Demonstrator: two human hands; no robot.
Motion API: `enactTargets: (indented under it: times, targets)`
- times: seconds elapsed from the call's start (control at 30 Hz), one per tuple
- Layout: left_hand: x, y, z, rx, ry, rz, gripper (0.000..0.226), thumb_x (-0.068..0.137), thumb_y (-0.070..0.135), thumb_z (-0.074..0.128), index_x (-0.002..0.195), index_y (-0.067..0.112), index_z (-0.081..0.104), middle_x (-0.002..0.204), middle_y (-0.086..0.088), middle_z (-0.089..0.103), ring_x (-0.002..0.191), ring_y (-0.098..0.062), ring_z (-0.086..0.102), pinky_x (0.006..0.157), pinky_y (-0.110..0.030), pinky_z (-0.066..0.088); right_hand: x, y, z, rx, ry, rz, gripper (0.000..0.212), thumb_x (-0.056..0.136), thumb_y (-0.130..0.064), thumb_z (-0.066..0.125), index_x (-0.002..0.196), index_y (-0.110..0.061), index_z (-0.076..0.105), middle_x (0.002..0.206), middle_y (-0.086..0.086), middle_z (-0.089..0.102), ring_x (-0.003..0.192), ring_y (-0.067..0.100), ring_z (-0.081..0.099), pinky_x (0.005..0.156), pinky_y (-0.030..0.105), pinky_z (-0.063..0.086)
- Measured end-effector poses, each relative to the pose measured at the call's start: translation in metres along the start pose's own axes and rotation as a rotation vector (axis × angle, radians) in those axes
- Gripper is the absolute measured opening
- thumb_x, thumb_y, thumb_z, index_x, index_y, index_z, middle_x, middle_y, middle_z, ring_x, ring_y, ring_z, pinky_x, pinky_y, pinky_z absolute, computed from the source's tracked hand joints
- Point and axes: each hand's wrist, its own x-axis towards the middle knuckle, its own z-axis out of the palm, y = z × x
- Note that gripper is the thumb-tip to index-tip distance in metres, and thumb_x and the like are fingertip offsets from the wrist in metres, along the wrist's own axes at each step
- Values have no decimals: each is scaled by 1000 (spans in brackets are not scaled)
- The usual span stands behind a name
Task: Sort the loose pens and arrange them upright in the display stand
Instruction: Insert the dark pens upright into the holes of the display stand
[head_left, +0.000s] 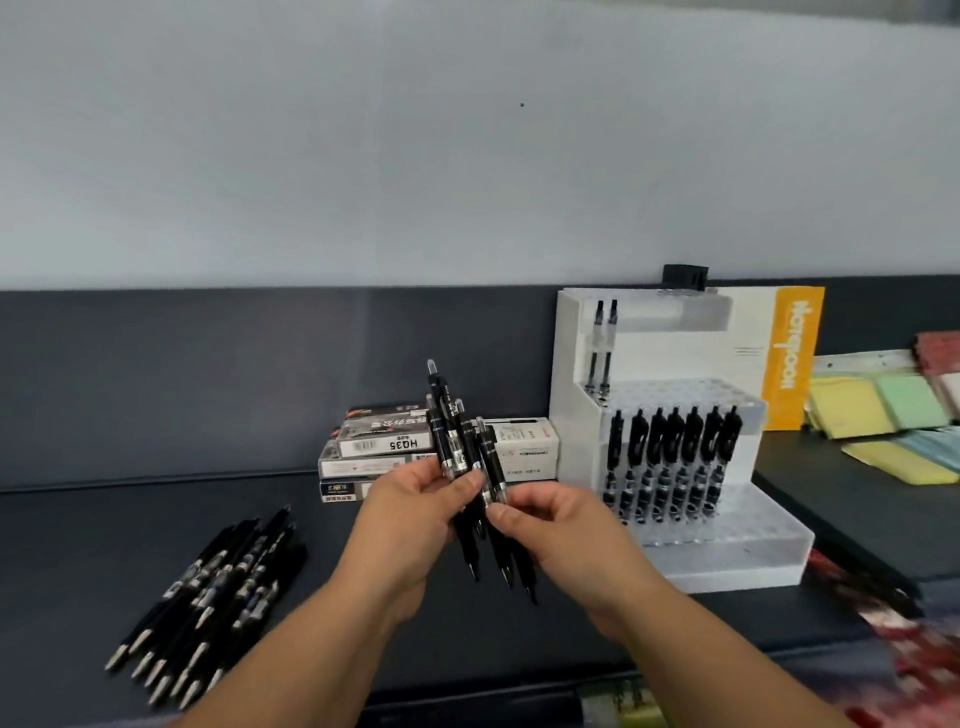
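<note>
dark grey shelf (156, 519) carries white plastic display stand (576, 415); left hand (410, 525) grips slim black clip pens (457, 441); right hand (550, 535) pinches one.

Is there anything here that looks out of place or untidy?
Yes. A pile of black pens lies flat and crossed on the dark shelf, left of the display stand, instead of upright in it. The bunch of pens held by the left hand and right hand sits at uneven heights.
</note>
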Motion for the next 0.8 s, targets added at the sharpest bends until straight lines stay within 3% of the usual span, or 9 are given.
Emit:
enactTargets:
  times: [0.13, 0.23, 0.33, 0.47, 0.57, 0.7, 0.8]
  targets:
    - [1, -5, 37, 22, 23, 45, 14, 89, 3, 62, 100, 8, 70, 94, -5, 76, 92, -19, 72, 89, -35, 54, -12, -2, -39, -54, 51, -52, 6, 88, -21, 69, 88, -18, 75, 66, -13, 70, 54, -7, 58, 52, 7, 42]
    - [1, -10, 62, 45, 59, 73, 14, 84, 9, 70, 98, 12, 70, 94, -1, 76, 97, -16, 70, 97, -41, 50, -15, -1, -68, -128, 183, -115, 8, 85, -26, 72, 91, -30, 70, 79, -15, 71, 75, -5, 64, 60, 4, 45]
    - [-2, -15, 88, 57, 46, 103, 12, 84, 9, 70, 94, 16, 71, 93, 2, 76, 96, -11, 70, 98, -38, 50, -18, 2, -101, -173, 273, -156, 17, 86, -29, 71, 94, -39, 60, 92, -13, 69, 87, -5, 64, 71, 7, 47]
    - [-2, -22, 115, 54, 62, 127, 15, 84, 9, 70, 95, 19, 70, 94, 4, 76, 97, -9, 69, 97, -35, 50, -21, 0, -147, -196, 399, -201, 13, 89, -26, 67, 96, -34, 60, 88, -14, 68, 81, -7, 63, 67, 7, 47]
    - [2, -27, 133, 72, 87, 160, 19, 85, 11, 70, 100, 21, 70, 98, 6, 75, 100, -9, 68, 98, -35, 49, -14, 4, -179, -279, 494, -208, 9, 90, -28, 65, 99, -29, 63, 90, -17, 65, 83, -1, 61, 70, 17, 50]
    - [8, -30, 154, 75, 135, 215, 19, 85, 10, 70, 97, 26, 69, 97, 9, 74, 99, -4, 67, 93, -25, 50, 2, 12, -210, -424, 544, -221, 9, 92, -28, 64, 100, -28, 63, 84, -22, 60, 78, -9, 55, 61, 6, 37]
    - [10, -33, 165, 99, 146, 235, 26, 85, 14, 71, 110, 21, 68, 104, 8, 73, 104, -5, 66, 94, -26, 50, 13, 19, -224, -502, 548, -242, 16, 92, -26, 63, 108, -22, 66, 82, -21, 58, 75, -10, 53, 61, 3, 35]
